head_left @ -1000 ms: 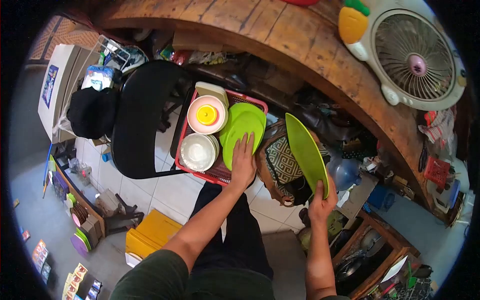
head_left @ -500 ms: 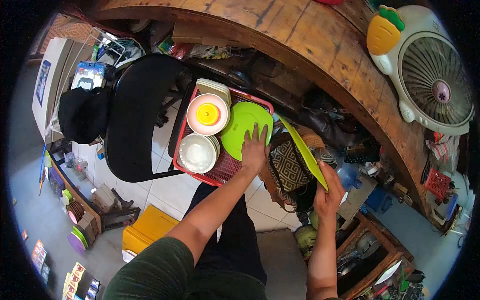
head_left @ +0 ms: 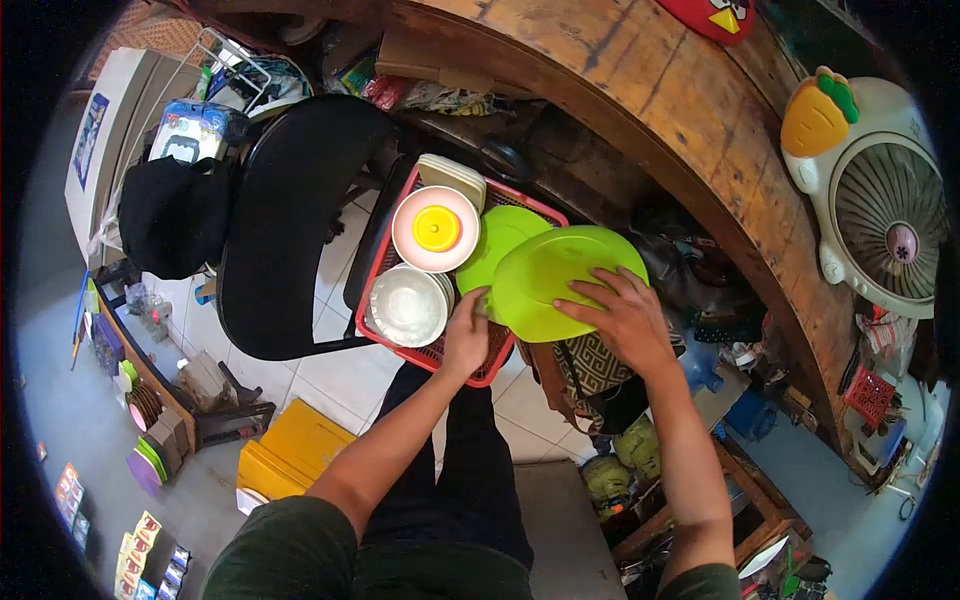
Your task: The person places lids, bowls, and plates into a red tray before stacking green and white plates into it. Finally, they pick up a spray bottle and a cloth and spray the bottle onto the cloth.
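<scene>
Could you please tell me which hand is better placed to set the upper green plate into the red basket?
Probably the right hand: it is spread over the upper green plate, while the left hand is near its edge, by the red basket.

The left arm (head_left: pixel 400 430) slants up and to the right. The left hand (head_left: pixel 467 338) is at the end of it, with its fingers pointing up. It is hard to see how much they bend. The right arm (head_left: pixel 690 450) goes up and leans to the left. The right hand (head_left: pixel 625 315) has its back facing up and its fingers (head_left: pixel 590 292) spread out, pointing left. The hands are near each other but apart. Short dark green sleeves (head_left: pixel 285 550) cover the upper arms.
</scene>
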Available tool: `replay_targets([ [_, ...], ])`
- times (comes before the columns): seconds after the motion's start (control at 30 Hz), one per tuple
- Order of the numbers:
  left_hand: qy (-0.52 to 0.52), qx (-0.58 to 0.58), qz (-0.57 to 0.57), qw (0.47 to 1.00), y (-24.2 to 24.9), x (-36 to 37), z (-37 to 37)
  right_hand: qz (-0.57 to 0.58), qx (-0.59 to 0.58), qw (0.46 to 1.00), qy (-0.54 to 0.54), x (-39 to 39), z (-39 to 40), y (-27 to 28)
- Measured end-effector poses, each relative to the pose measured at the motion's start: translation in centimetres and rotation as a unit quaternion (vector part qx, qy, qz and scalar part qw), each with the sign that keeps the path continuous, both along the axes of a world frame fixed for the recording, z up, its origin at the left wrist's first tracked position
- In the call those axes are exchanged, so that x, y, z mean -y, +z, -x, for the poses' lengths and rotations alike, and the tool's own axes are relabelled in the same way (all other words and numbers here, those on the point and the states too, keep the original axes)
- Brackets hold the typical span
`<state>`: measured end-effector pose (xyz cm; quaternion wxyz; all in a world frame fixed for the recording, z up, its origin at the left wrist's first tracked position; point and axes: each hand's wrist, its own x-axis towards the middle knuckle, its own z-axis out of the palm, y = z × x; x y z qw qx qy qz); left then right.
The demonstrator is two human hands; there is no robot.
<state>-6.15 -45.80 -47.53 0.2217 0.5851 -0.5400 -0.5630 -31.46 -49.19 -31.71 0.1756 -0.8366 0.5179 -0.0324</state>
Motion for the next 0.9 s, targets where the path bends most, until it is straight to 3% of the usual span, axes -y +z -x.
replay_targets([
  [0.07, 0.04, -0.026, -0.029, 0.998, -0.2, -1.2, -0.8, -0.017, -0.015, 0.999, 0.037, 0.9, -0.6, -1.7],
  [0.13, 0.229, -0.213, -0.244, 0.918, 1.0, -1.6, -0.9, -0.036, -0.031, 0.996, 0.075, 1.4, -1.3, -3.4],
  [0.17, 0.244, -0.209, -0.283, 0.904, 1.8, -1.5, -0.7, -0.037, -0.028, 0.994, 0.103, 1.5, -1.6, -4.3],
  [0.33, 0.226, -0.164, -0.308, 0.91, 1.8, -1.8, 0.0, -0.055, -0.016, 0.984, 0.168, 1.8, -3.0, -8.5],
  [0.4, 0.213, -0.119, -0.412, 0.878, 1.7, -1.3, 0.0, -0.095, -0.072, 0.974, 0.193, 2.2, -3.4, -9.4],
  [0.53, 0.205, -0.124, -0.459, 0.856, 0.4, -0.5, 0.3, -0.118, -0.106, 0.976, 0.152, 2.3, -3.7, -11.0],
  [0.6, 0.198, -0.123, -0.462, 0.856, 0.0, -0.2, 0.7, -0.022, -0.091, 0.996, 0.008, 1.7, -3.7, -11.2],
  [0.63, 0.193, -0.125, -0.465, 0.855, -0.2, -0.1, 0.8, -0.024, -0.092, 0.995, 0.005, 1.5, -3.8, -11.1],
  [0.7, 0.169, -0.12, -0.473, 0.856, -0.3, 0.2, 1.0, 0.086, -0.049, 0.961, -0.257, 1.0, -3.5, -10.7],
  [0.73, 0.149, -0.115, -0.478, 0.858, -0.3, 0.4, 1.0, 0.086, -0.052, 0.961, -0.258, 0.7, -3.2, -10.8],
  [0.77, 0.147, -0.109, -0.479, 0.858, -0.3, 0.4, 1.1, -0.048, 0.042, 0.928, -0.367, 0.2, -2.8, -11.2],
  [0.8, 0.146, -0.108, -0.48, 0.858, -0.6, 0.1, 1.1, -0.18, 0.134, 0.858, -0.462, -0.3, -2.6, -11.6],
  [0.83, 0.157, -0.107, -0.48, 0.856, -0.9, 0.0, 1.1, -0.213, 0.238, 0.832, -0.453, -0.7, -2.4, -12.1],
  [0.9, 0.165, -0.105, -0.48, 0.855, -1.2, 0.0, 0.9, -0.161, 0.208, 0.852, -0.453, -1.3, -3.6, -12.0],
])
